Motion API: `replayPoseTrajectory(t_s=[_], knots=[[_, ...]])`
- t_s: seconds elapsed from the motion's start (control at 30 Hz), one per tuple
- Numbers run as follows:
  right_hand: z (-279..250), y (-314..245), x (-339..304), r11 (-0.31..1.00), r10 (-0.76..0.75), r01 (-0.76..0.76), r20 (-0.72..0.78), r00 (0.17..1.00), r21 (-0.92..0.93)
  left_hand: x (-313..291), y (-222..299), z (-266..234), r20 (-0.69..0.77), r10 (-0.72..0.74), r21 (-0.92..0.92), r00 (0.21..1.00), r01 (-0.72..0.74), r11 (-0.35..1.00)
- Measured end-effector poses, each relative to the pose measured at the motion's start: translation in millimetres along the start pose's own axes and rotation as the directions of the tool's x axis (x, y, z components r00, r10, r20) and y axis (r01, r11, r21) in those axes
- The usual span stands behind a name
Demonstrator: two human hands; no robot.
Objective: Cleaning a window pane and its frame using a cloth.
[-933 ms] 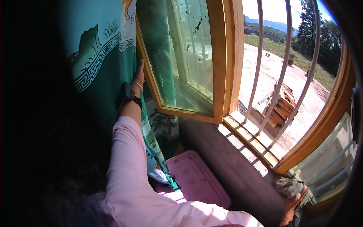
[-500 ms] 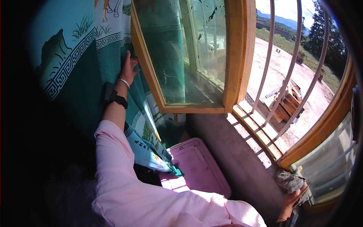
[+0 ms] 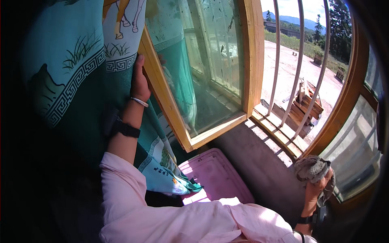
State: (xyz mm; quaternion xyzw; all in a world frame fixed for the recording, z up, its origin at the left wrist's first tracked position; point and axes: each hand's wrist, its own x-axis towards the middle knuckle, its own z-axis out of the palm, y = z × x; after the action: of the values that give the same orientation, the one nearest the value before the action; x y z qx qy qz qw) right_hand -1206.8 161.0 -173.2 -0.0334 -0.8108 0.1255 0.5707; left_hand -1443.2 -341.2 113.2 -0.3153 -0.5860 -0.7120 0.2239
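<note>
My left hand (image 3: 140,85) is closed around the outer edge of a wooden-framed window sash (image 3: 160,89), its thumb on the near side and its fingers showing faintly through the glass. This sash stands swung inward, its pane streaked and spotted with dark marks. Right beside that hand hangs a green and pale blue printed curtain (image 3: 87,97). At the lower right, my right hand (image 3: 318,190) grips a crumpled grey rag (image 3: 312,169). The rag is by the lower frame of the other window sash (image 3: 352,162); whether it touches the wood I cannot tell.
Several upright metal bars (image 3: 299,60) cross the window opening above a sunlit wooden sill (image 3: 279,135). Below stands a pink plastic lid or bin (image 3: 219,176), with the curtain's lower end over its edge. Outside, a pile of wood (image 3: 306,107) lies on pale ground.
My left hand has gone from resting open against the curtain to gripping the sash edge. The sash has swung further toward me. My right hand and the rag have risen slightly in view.
</note>
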Motion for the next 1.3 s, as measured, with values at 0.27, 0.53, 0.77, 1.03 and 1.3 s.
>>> replayPoseTrajectory(t_s=[0.27,0.53,0.77,1.03,1.3], knots=[[110,-64,58,0.864,0.062,-0.104,0.101,0.993,0.493,-10,0,17,-0.080,0.036,0.242,0.996,-0.015,0.970],[244,-219,108,0.117,0.190,-0.423,0.398,0.898,0.899,-1,-2,5,-0.114,0.045,0.306,0.992,-0.008,0.952],[293,-349,238,0.509,-0.021,0.264,-0.295,0.955,0.819,-4,5,1,-0.186,0.076,0.316,0.980,-0.014,0.949],[264,-325,480,0.767,0.128,0.349,-0.662,0.738,0.538,6,-12,16,-0.128,0.086,0.362,0.988,-0.034,0.931],[343,-325,111,0.617,-0.112,0.221,-0.194,0.975,0.755,5,-5,3,-0.115,0.058,0.317,0.992,-0.018,0.948]])
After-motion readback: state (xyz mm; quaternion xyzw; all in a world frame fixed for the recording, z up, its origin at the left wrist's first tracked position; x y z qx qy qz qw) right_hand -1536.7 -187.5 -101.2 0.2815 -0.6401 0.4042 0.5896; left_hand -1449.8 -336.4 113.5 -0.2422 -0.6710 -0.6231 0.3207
